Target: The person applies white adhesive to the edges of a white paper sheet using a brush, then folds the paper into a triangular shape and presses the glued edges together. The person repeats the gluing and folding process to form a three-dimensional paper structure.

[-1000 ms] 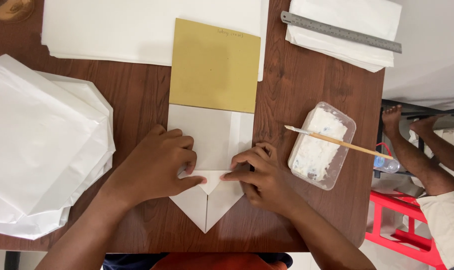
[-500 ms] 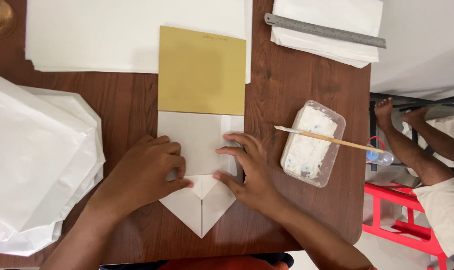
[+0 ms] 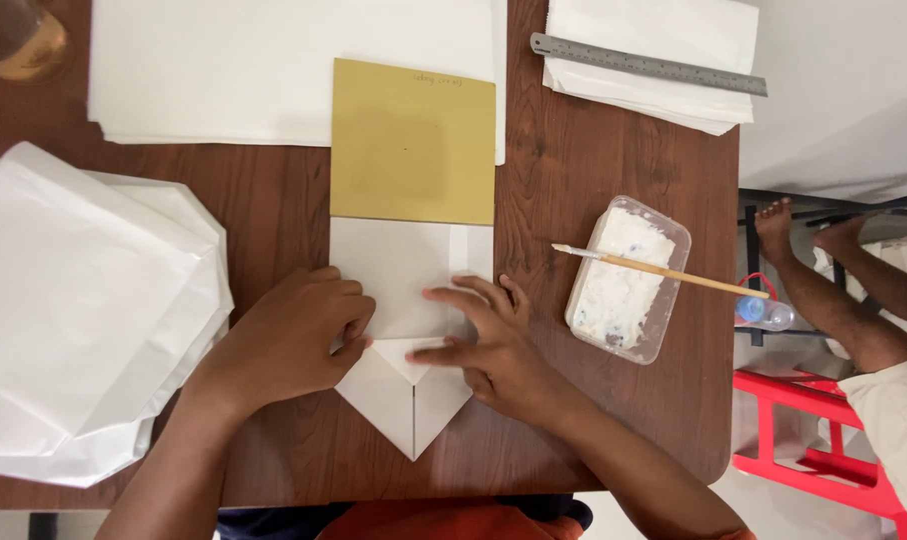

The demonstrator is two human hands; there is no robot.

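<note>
Your left hand point(image 3: 293, 345) lies flat, palm down, on the white folded paper point(image 3: 398, 290), fingers curled loosely over its left edge, pinning it to the worktop point(image 3: 593, 140); nothing is gripped, just pressed. Your right hand point(image 3: 493, 350) is spread open just right of the left, fingertips point(image 3: 435, 295) flat on the paper, index finger running along the crease where the two lower flaps meet. So neither grip closes around anything; both are open and pressing. The paper sits directly under and between both hands, its folded point point(image 3: 413, 415) poking out below them toward you, its upper part reaching above them to touch the lower edge of a yellow card point(image 3: 413, 140). Right of your right hand, near but apart, is a clear tub point(image 3: 623, 300) of white paste with a brush point(image 3: 663, 268) laid across its rim. Left of your left hand, a stack of white bags point(image 3: 83, 310), just beside the wrist. Above the hands, well apart, a sheet stack point(image 3: 273, 65) lies partly under the card. Up and to the right, a steel ruler point(image 3: 648, 65) rests on more white sheets point(image 3: 673, 30). Another person's feet point(image 3: 803, 230) and a red stool point(image 3: 823, 440) show past the worktop's right edge.
</note>
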